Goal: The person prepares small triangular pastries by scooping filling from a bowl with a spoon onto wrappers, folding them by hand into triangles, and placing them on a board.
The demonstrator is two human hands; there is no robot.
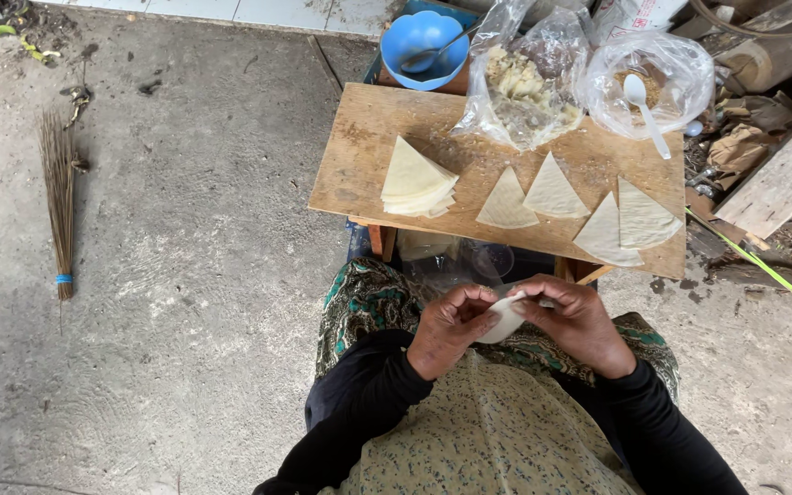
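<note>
While both hands pinch it below the wooden board (359,174), left hand (448,330) and right hand (577,323) fold a thin wrapper (504,319); likely light, floppy, tearable, best held by edges.

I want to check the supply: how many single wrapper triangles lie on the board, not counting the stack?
4: two side by side mid-board, two overlapping at the right. The overlap may hide more.

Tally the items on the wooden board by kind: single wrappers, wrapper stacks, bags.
Single triangular wrappers: 4
Wrapper stack: 1
Clear plastic bags: 2
Total: 7 on the wooden board
</note>
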